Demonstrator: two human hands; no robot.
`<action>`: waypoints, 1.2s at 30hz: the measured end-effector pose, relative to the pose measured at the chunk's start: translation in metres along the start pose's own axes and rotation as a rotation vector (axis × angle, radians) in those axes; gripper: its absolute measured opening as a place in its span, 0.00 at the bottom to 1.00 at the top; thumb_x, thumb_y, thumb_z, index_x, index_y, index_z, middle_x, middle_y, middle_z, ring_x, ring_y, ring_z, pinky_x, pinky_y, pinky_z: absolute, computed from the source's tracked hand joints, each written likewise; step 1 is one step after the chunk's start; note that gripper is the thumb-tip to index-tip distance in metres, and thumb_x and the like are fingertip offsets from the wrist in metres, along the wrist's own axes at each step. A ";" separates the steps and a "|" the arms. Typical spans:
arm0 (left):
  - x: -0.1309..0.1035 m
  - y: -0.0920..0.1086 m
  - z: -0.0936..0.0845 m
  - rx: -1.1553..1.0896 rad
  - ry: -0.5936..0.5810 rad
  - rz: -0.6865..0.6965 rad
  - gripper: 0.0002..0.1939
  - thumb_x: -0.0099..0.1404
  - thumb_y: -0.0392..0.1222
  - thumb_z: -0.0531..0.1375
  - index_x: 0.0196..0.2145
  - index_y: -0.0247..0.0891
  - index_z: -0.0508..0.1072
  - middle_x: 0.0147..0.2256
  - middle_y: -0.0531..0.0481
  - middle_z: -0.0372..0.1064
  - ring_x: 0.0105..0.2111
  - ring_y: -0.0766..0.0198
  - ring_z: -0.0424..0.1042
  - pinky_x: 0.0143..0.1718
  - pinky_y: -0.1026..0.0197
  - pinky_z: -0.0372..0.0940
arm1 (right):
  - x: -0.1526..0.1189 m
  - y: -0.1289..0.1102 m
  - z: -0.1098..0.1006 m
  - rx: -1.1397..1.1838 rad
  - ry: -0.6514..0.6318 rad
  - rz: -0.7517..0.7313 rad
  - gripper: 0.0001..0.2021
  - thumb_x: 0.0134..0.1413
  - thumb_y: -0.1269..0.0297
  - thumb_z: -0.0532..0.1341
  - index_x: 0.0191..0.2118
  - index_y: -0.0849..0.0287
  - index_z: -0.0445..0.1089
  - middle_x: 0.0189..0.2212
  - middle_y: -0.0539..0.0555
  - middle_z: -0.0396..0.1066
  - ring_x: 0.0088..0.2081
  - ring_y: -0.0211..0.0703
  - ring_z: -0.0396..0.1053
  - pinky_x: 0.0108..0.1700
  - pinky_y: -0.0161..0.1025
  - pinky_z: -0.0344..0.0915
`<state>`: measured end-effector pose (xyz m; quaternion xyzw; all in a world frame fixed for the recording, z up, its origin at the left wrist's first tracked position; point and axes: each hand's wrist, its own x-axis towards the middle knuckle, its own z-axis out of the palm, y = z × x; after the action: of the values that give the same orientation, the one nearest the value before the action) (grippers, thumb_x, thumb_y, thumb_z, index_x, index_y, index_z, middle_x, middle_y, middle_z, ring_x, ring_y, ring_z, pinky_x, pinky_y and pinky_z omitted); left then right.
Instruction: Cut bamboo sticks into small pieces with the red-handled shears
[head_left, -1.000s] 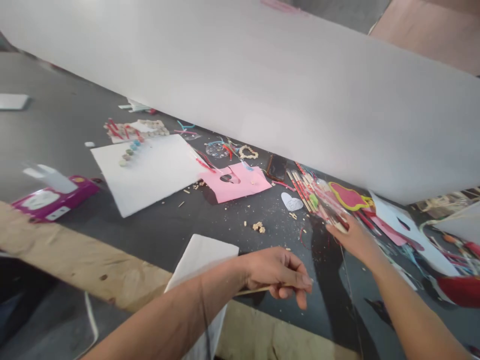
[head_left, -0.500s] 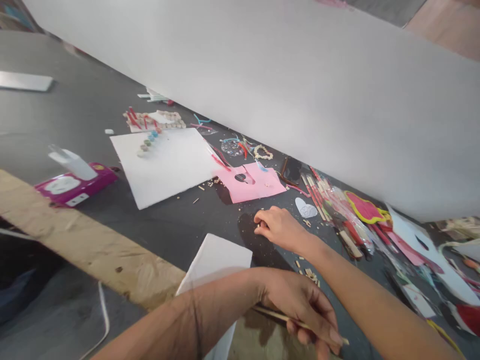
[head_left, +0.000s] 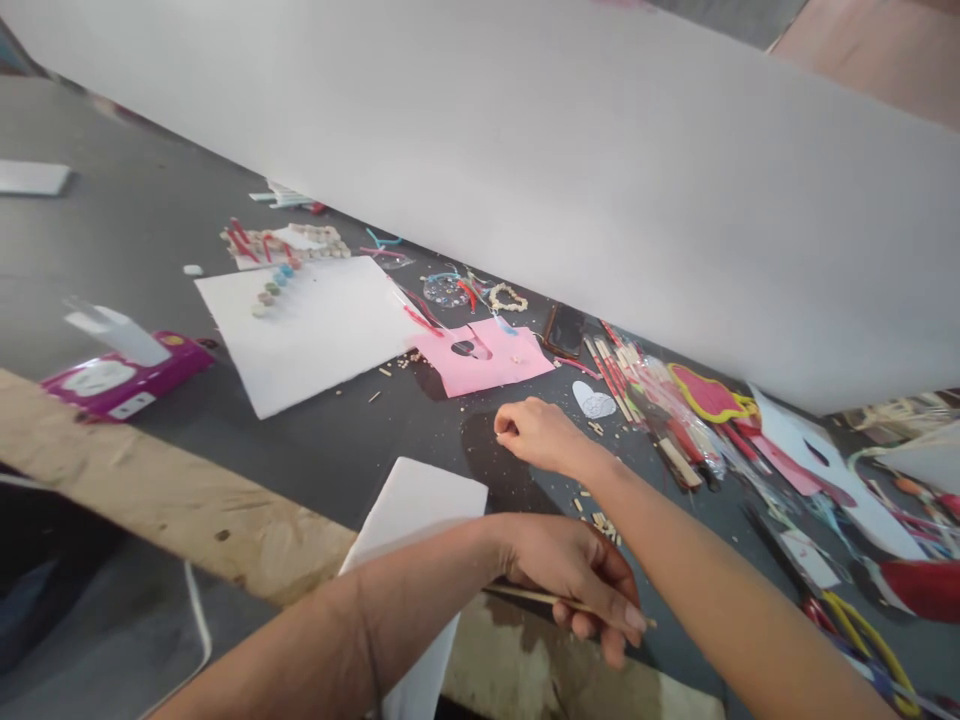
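My left hand (head_left: 566, 570) reaches in from the lower left, its fingers closed round a thin wooden stick (head_left: 525, 594) that lies across under the palm. Past it, over the dark tabletop, my right hand (head_left: 541, 432) has its thumb and fingertips pinched together; what they hold, if anything, is too small to make out. A white foam piece (head_left: 427, 500) lies partly under my left forearm. Between my two arms is a little heap of short cut stick bits (head_left: 606, 528). A pink sheet with a hole (head_left: 491, 375) and a white paper heart (head_left: 592, 400) lie beyond my right hand.
A large white board (head_left: 322, 350) carries small paint pots (head_left: 274, 288). At left is a purple power strip (head_left: 127, 375) with a white plug. A phone (head_left: 564, 330), bundled sticks (head_left: 607, 365), a red-and-yellow shape (head_left: 705, 392) and yellow-handled scissors (head_left: 855, 630) line the right side.
The view has shifted slightly, so most things sit further left. My right hand's fingers have curled closer together. The left hand keeps its hold on the stick.
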<state>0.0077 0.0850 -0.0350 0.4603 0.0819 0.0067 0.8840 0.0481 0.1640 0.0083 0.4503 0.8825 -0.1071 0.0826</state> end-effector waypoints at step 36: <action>-0.007 0.007 0.002 -0.250 0.420 0.175 0.10 0.55 0.42 0.64 0.27 0.33 0.68 0.22 0.48 0.71 0.13 0.76 0.57 0.10 0.74 0.47 | -0.172 0.038 0.024 0.731 0.278 0.242 0.09 0.58 0.59 0.52 0.37 0.53 0.67 0.32 0.48 0.73 0.34 0.38 0.69 0.37 0.34 0.63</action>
<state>0.0013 0.0872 -0.0269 0.3411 0.2218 0.1888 0.8938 0.1801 0.0455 0.0230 0.5606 0.7299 -0.3413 -0.1910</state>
